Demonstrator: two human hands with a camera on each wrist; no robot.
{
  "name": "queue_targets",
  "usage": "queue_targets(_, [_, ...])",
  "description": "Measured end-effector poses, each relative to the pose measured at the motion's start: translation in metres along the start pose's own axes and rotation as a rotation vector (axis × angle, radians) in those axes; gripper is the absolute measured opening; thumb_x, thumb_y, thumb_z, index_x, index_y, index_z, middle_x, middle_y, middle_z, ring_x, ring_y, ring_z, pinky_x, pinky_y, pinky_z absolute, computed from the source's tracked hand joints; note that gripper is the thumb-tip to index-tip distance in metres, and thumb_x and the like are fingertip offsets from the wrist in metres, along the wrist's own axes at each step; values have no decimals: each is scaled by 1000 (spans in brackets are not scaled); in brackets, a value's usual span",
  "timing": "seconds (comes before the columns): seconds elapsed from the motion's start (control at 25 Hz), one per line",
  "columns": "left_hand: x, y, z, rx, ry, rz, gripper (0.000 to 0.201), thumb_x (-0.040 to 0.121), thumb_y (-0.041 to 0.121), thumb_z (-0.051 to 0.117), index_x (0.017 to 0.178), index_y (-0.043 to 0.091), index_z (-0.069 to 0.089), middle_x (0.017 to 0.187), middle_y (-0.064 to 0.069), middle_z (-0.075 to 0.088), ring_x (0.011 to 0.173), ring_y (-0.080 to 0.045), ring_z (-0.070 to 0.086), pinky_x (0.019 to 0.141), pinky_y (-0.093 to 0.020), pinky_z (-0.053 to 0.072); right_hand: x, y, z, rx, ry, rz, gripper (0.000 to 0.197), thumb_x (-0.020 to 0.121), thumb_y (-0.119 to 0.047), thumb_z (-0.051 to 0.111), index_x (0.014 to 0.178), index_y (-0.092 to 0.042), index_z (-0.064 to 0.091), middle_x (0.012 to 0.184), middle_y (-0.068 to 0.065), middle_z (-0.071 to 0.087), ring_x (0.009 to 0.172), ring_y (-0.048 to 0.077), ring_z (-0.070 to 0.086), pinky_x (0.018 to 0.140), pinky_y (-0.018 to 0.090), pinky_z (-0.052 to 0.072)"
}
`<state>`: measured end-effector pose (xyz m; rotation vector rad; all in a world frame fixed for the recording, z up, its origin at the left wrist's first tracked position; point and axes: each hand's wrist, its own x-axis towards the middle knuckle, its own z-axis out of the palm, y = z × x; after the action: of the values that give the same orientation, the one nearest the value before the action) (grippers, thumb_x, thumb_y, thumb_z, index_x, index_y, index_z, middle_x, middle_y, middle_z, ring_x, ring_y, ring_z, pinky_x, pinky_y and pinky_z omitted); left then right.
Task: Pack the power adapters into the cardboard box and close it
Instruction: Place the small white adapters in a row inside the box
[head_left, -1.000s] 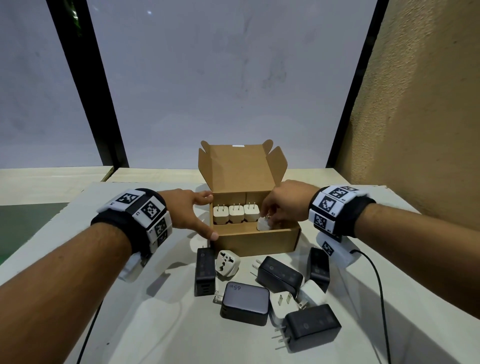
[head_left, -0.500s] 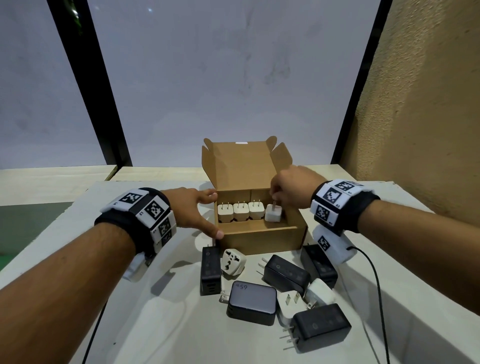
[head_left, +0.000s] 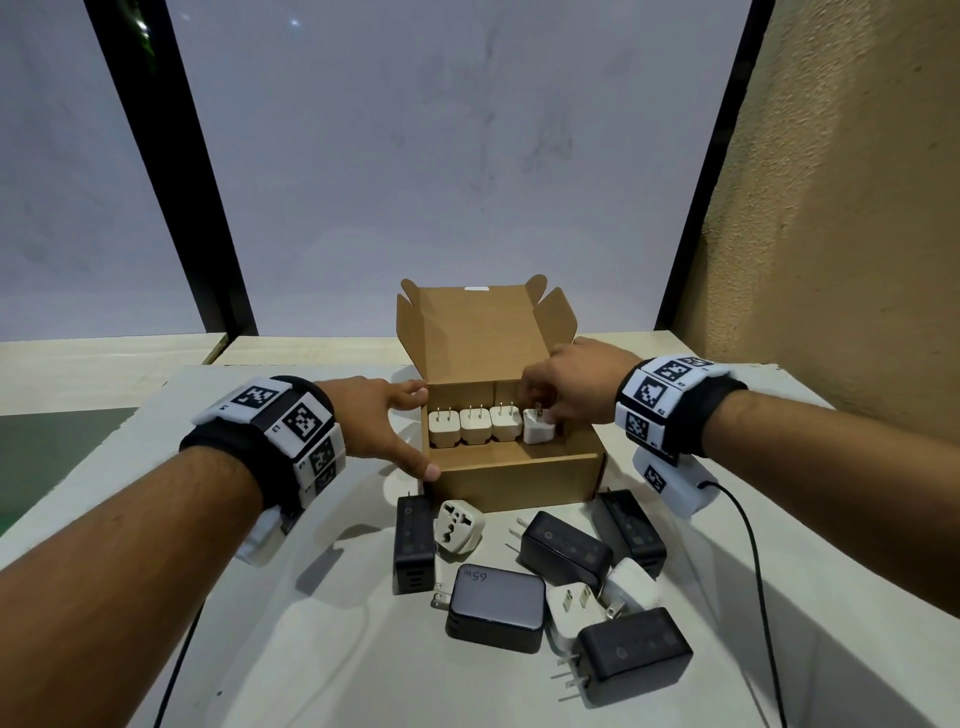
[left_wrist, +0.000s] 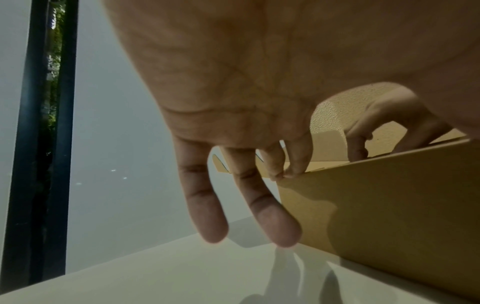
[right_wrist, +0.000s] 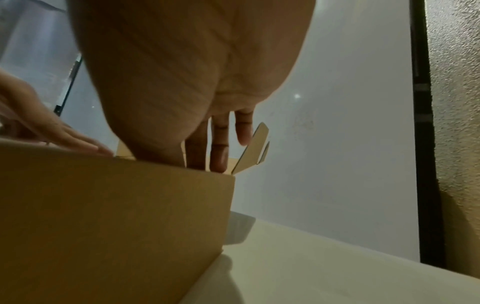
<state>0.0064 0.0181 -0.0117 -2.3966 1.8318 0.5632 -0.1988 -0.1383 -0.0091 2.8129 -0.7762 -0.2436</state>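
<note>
An open cardboard box (head_left: 514, 475) stands mid-table with its lid upright. Three white adapters (head_left: 474, 427) stand in a row along its back, prongs up. My right hand (head_left: 550, 405) reaches into the box and pinches a fourth white adapter (head_left: 537, 434) at the right end of that row. My left hand (head_left: 379, 421) braces the box's left wall with straight fingers, thumb at the front corner. In the left wrist view two fingertips (left_wrist: 291, 172) touch the box rim (left_wrist: 389, 205). Several black adapters (head_left: 496, 605) and white ones (head_left: 571, 613) lie loose in front of the box.
A white travel adapter (head_left: 458, 530) lies by a black adapter (head_left: 414, 540) just before the box. A black cable (head_left: 763, 597) runs from my right wrist across the white table (head_left: 260, 649). A tan wall (head_left: 831, 208) stands close on the right.
My right hand has carried the white adapter from the box's front right to the back row, beside the three others. My left hand has stayed on the box.
</note>
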Motion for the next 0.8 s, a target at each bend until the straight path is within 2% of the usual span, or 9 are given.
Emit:
queue_targets(0.12, [-1,2,0,19,-1,-1,111,57,75,67,149,37,18,156,26,9,142,-14,28,115,-37,21,7,-1,1,-115,-53,-63,27,91,-36,60,116,-31,69,107,-3,67,101,18,56,77,26,31])
queue_targets(0.24, [-2,2,-1,16,1,-2,110,58,74,67,149,37,18,157,25,8,143,-15,27,115,-38,20,15,-4,6,-250,-42,-56,28,91,-41,56,107,-26,74,103,0,69,98,20,57,83,29,34])
queue_targets(0.36, [-2,2,-1,17,1,-1,110,58,74,67,150,36,18,157,25,8,143,-15,26,114,-37,20,21,-6,8,-199,-57,-21,27,91,-41,58,106,-25,74,103,2,69,99,22,58,89,33,41])
queue_targets(0.52, [-3,2,1,11,-1,-1,110,58,74,67,150,37,16,157,24,7,143,-16,26,115,-38,21,24,-9,6,-84,-57,-2,28,91,-39,60,112,-25,71,108,3,69,100,26,60,86,35,47])
queue_targets(0.6, [-3,3,0,12,-11,-5,110,59,74,65,149,37,16,158,22,7,143,-17,26,116,-40,21,20,-6,1,-9,-3,-17,29,91,-36,62,116,-23,68,107,3,69,101,25,62,86,35,50])
queue_targets(0.72, [-5,5,-1,26,-19,-6,109,60,74,65,149,37,16,158,23,6,143,-16,25,115,-39,20,2,2,-7,-2,98,-35,21,91,-33,61,109,-25,69,95,-2,60,93,19,58,78,28,42])
queue_targets(0.8, [-7,4,-1,32,-11,0,108,61,74,65,149,37,16,157,24,6,143,-15,24,115,-39,21,-11,2,-6,-106,41,-85,23,91,-41,58,108,-32,71,95,-6,58,92,16,50,78,27,36])
